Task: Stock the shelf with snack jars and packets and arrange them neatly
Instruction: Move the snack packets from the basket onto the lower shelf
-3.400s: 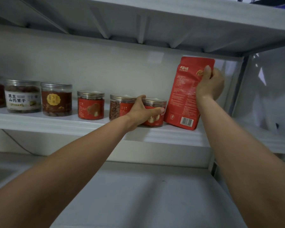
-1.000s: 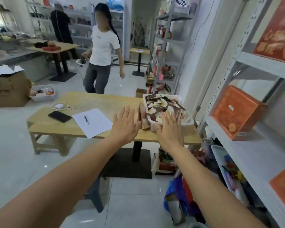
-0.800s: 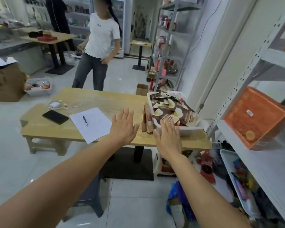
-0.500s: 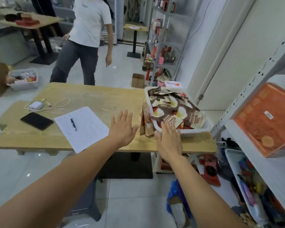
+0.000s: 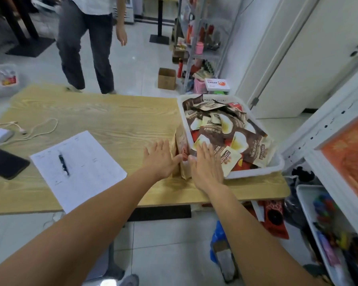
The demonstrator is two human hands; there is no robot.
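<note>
Packets (image 5: 181,147) stand upright beside the basket (image 5: 254,173), directly between the left hand (image 5: 159,161) and right hand (image 5: 207,167), both spread flat and empty.

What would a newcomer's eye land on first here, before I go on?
First the white basket, heaped with brown and red snack packets, at the right end of the wooden table. Next the two open hands, left hand and right hand, spread either side of a few tan packets standing against the basket's left wall. Beyond the table a person in dark trousers stands on the tiled floor.
</note>
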